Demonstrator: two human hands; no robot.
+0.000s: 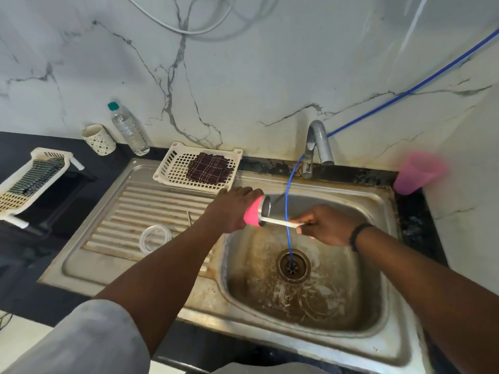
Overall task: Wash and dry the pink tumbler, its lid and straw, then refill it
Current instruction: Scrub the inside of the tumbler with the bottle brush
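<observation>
At the far left of the frame a white slotted rack (29,182) sits on the dark surface (16,141), with a patterned cup (98,139) and a clear water bottle (129,130) behind it against the marble wall. On the ribbed drainboard (151,209) of the steel sink lies a clear round lid (155,238), which looks like the tumbler's, and a thin straw-like rod (189,218) lies just right of it, too slight to identify for sure. A white basket (172,168) holding a dark checked cloth (210,168) rests at the back edge of the drainboard.

At centre frame the left hand (229,209) grips the pink tumbler (255,213), tipped on its side with its steel mouth facing right over the basin (302,287). A white rod (280,222), probably a brush handle though the working end is hidden, runs from the tumbler's mouth into the right hand (328,225), whose fingers (301,220) pinch its outer end. A blue hose (287,211) hangs from the tap (316,141) into the drain (293,266); no water is seen running. A blurred pink cup (417,172) stands at the right edge.

This looks like the washing step, scrubbing the tumbler's inside. Next, I judge, comes rinsing under the tap, which means freeing one hand to open it while keeping the mouth over the basin.
</observation>
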